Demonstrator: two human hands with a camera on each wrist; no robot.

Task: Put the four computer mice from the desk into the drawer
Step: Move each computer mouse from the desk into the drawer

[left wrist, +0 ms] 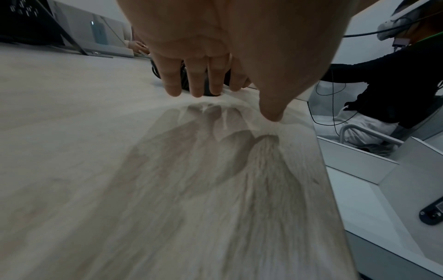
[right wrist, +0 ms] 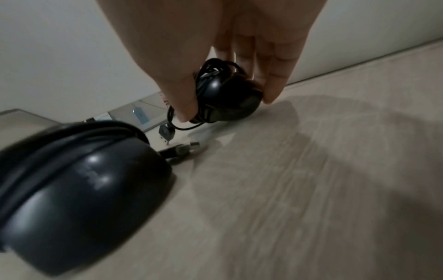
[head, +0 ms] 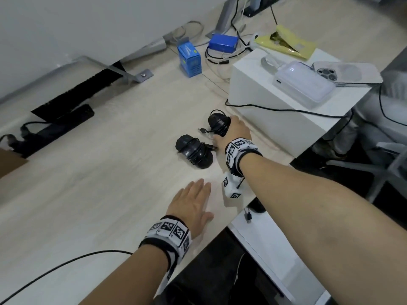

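Observation:
Two black wired mice with cables wound round them lie on the pale wooden desk [head: 88,194]. My right hand [head: 233,133] grips the far mouse [head: 218,124] next to the white box; the right wrist view shows thumb and fingers [right wrist: 275,89] curled round this mouse [right wrist: 227,100], which touches the desk. The near mouse [head: 193,154] lies free to its left, large in the right wrist view [right wrist: 79,189]. My left hand [head: 191,205] rests flat on the desk near its edge, fingers [left wrist: 172,83] straight, holding nothing. The white drawer [left wrist: 359,199] stands open below the desk edge, with a dark object [left wrist: 431,212] in it.
A white box [head: 275,106] with a power bank and a phone on top stands right of the mice. Blue boxes [head: 189,60], cables and a yellow packet lie at the back. A black cable [head: 66,263] crosses the near desk. Another person sits at the right.

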